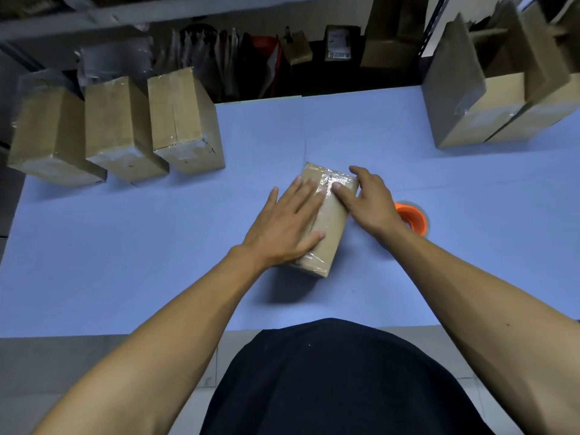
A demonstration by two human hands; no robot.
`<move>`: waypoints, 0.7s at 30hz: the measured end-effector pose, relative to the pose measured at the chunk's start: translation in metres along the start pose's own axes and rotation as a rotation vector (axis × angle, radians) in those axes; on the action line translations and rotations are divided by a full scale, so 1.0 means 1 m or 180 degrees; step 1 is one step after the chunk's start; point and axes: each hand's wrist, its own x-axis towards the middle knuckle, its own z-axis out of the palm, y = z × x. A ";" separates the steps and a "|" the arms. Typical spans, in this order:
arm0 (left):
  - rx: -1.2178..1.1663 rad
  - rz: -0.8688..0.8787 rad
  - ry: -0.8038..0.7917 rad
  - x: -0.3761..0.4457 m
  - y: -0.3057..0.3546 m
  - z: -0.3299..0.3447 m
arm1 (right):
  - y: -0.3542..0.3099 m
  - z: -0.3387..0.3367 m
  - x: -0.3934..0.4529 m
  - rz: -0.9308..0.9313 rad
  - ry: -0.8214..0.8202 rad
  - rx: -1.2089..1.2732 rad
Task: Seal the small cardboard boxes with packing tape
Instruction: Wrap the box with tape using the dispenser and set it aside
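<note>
A small cardboard box [329, 224] lies at the middle of the blue table [157, 246], with shiny clear tape across its far end and near edge. My left hand [287, 221] rests flat on the box's left side, fingers straight. My right hand [365, 199] presses its thumb on the taped top while its fingers reach over the box's right edge. An orange tape roll [414, 219] sits on the table just right of the box, partly hidden behind my right wrist.
Three taped cardboard boxes [122, 127] stand in a row at the table's far left. Open cardboard boxes [502, 98] crowd the far right corner. A dark shelf with packages and bags runs behind the table.
</note>
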 end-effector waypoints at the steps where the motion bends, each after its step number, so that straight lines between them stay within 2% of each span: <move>1: 0.0063 0.0129 -0.0121 0.002 0.000 0.003 | 0.008 -0.007 -0.002 0.0020 0.0097 -0.0144; 3: 0.0022 0.0114 -0.0262 0.004 -0.003 0.008 | 0.028 -0.022 -0.004 0.0230 0.0041 -0.0662; 5: -0.0097 0.0057 -0.0287 0.005 -0.004 0.011 | 0.043 -0.029 -0.006 0.0494 -0.0407 -0.1409; 7: -0.0292 0.0027 -0.0247 0.005 -0.003 0.012 | 0.052 -0.028 -0.008 0.0580 -0.0667 -0.1677; 11: -0.0535 -0.0080 0.0008 0.001 0.006 0.018 | 0.060 -0.016 -0.013 0.0543 -0.0609 -0.1559; 14: -0.0663 -0.0062 0.0498 0.005 0.006 0.023 | 0.061 -0.017 -0.017 0.0382 -0.0340 -0.1400; 16: -0.1081 -0.0320 0.0921 0.014 0.008 0.019 | 0.051 -0.032 -0.016 0.0327 0.0091 -0.1101; 18: -0.1480 -0.0769 0.1138 0.026 0.010 0.009 | 0.035 -0.054 -0.012 0.0594 0.0382 -0.0582; 21: -0.1283 -0.0945 0.1356 0.045 0.009 -0.010 | 0.007 -0.080 -0.010 0.0489 0.0419 -0.0254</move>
